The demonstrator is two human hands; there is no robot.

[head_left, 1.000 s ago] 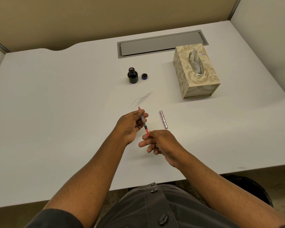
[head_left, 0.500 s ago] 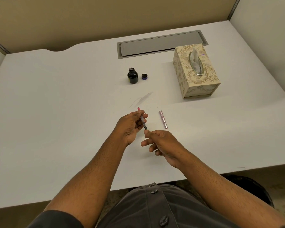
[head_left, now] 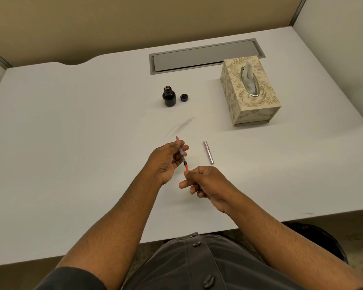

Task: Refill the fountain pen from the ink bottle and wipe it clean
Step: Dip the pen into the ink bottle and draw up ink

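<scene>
A grey recessed cable tray (head_left: 205, 56) lies along the white desk's (head_left: 71, 143) far edge; a faint smudge (head_left: 181, 126) marks the middle.

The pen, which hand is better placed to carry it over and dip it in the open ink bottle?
Left. The left hand already grips the pen near its nib, on the ink bottle's side. The right hand only pinches the orange rear end.

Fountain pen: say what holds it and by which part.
The left hand holds the fountain pen around its clear middle section; the right hand pinches its red rear end. The pink tip points away, free.
</scene>
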